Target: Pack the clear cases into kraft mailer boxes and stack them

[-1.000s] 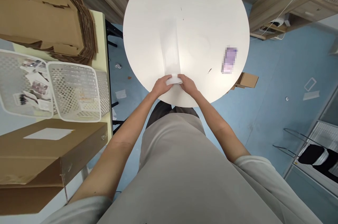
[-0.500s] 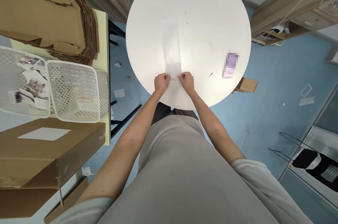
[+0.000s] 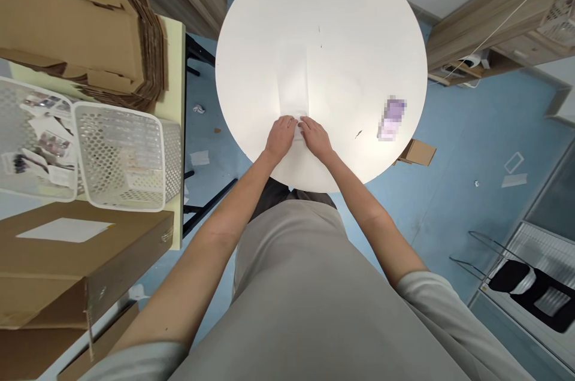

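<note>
A clear, frosted plastic strip, perhaps a bag or sleeve (image 3: 293, 78), lies lengthwise on the round white table (image 3: 359, 15) in front of me. My left hand (image 3: 281, 138) rests on the left side of its near end, palm down, with the fingers laid forward on the plastic. From the other side, my right hand (image 3: 315, 138) lies the same way, its fingertips almost meeting the left ones. Both hands press down on the plastic. Part of its near end is hidden beneath my fingers.
A blurred purple item (image 3: 392, 119) lies at the table's right side. To my left, a side table (image 3: 177, 99) bears stacked flat cardboard (image 3: 76, 27), a white perforated basket (image 3: 121, 153) and a large carton (image 3: 90, 255). A small cardboard box (image 3: 420, 152) is on the floor at right.
Both hands have gone from pinching the near end's corners to lying flatter on the plastic, closer together. The near end appears folded over in the earlier frame; the fingers now cover that area.
</note>
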Tool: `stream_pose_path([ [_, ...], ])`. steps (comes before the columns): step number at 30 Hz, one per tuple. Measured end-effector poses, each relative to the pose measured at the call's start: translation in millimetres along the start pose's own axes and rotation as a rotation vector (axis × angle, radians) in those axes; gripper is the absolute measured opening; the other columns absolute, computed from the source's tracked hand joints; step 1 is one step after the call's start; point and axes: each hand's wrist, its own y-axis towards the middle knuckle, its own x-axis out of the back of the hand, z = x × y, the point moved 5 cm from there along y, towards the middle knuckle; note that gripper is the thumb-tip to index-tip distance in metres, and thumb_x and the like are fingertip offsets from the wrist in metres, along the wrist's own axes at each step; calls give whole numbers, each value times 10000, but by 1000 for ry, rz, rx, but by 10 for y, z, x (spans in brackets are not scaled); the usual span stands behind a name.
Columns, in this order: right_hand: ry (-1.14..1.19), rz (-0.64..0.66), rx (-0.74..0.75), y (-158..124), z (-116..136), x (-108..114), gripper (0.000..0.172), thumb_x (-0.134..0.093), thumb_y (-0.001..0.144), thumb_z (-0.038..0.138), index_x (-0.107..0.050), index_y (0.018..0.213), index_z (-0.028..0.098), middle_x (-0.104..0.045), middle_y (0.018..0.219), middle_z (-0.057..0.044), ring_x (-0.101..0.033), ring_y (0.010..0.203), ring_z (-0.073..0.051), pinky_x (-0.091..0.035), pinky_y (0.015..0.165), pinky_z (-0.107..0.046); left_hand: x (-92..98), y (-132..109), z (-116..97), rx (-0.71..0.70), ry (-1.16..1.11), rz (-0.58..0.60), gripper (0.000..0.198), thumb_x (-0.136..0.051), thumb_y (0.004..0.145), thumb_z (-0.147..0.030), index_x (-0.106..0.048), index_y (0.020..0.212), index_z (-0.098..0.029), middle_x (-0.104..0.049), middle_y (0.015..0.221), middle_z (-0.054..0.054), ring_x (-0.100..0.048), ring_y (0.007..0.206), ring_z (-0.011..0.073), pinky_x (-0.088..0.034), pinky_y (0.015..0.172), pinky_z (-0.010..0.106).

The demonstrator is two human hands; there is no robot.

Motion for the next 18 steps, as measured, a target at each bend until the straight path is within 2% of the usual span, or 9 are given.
stream_pose_path([
  [2,-16,61,44,-23,-48,8,409,-479,1116,152,-616,1497,210,-474,1777,-138,-380,1702,-269,-379,1377,-527,-22,-3,4,-65,14,79,528,-433,1038,-154,-620,1531,-116,-590,1639,227,-533,1564,351,-410,1328,570],
  [6,-35,107,79,-89,-106,-32,576,-685,1052,242,-535,1606,201,-363,1841,-171,-314,1739,-325,-396,1366,-590,6,-91,66,-136,52,106,674,-634,967,-260,-549,1624,-138,-504,1742,199,-455,1636,365,-280,1408,594],
  [10,-66,96,62,-274,-78,-119,557,-602,1087,231,-517,1632,154,-363,1831,-217,-313,1739,-341,-382,1364,-603,-7,-245,110,-135,77,154,704,-638,955,-245,-542,1647,-161,-505,1754,180,-455,1647,353,-281,1405,610],
  [13,-58,105,69,-484,-62,-155,540,-550,1132,335,-522,1643,163,-369,1829,-214,-340,1726,-354,-376,1363,-597,-27,-385,109,-128,57,188,715,-658,952,-300,-555,1653,-200,-509,1761,148,-470,1642,341,-259,1414,607],
  [15,-25,106,69,-595,-76,-149,540,-505,1155,409,-527,1645,182,-402,1817,-199,-387,1701,-351,-388,1354,-585,-31,-464,107,-84,23,207,697,-663,969,-373,-576,1644,-224,-528,1751,124,-493,1628,334,-265,1415,575],
  [18,43,67,42,-622,-111,-109,518,-424,1184,456,-557,1609,192,-517,1742,-185,-489,1618,-335,-438,1316,-543,-18,-504,95,31,-39,205,632,-598,1030,-444,-606,1619,-215,-590,1703,120,-560,1570,342,-349,1368,527],
])
